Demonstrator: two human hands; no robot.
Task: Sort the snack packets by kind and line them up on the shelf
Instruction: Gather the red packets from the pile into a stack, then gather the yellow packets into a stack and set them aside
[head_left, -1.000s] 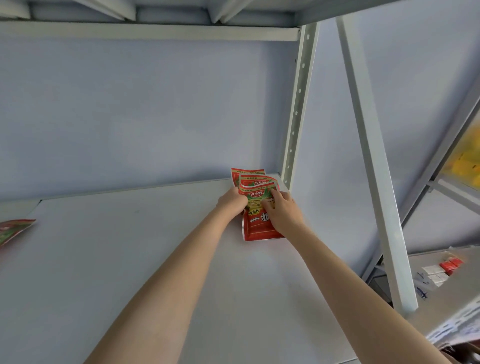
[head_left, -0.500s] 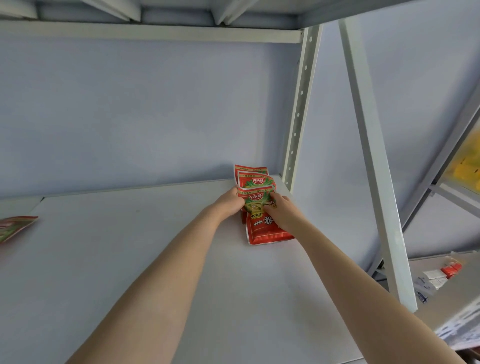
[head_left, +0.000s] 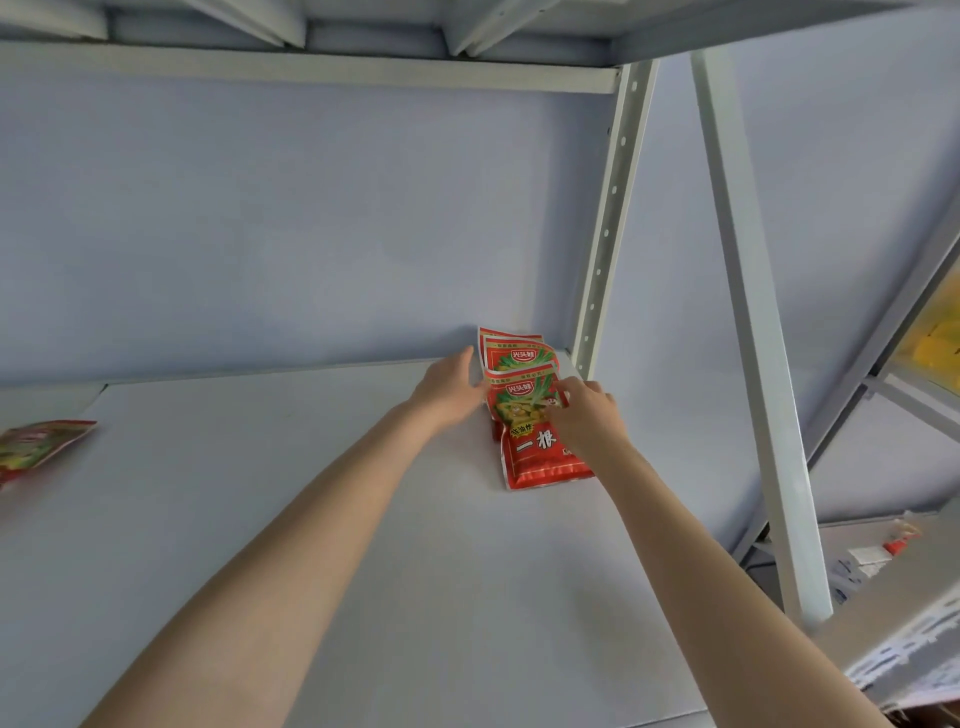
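Note:
Red snack packets lie overlapped in a short row at the back right corner of the white shelf board (head_left: 260, 493). The front red packet (head_left: 535, 449) lies flat, and a second red packet (head_left: 519, 357) shows behind it with a third edge peeking out. My left hand (head_left: 447, 389) touches the row's left side with straight fingers. My right hand (head_left: 589, 415) has its fingers curled on the front packet's right edge. Another red and green packet (head_left: 39, 447) lies far off at the shelf's left edge.
A perforated shelf post (head_left: 605, 239) stands just right of the packets, and a slanted grey brace (head_left: 753, 322) crosses further right. The upper shelf beam (head_left: 311, 65) runs overhead. A lower neighbouring shelf holds small boxes (head_left: 872, 556); yellow items (head_left: 935, 345) sit at the far right.
My left hand has opened and slid to the left side of the row. The packets now lie more spread out in an overlapped line, and my right hand has shifted slightly right.

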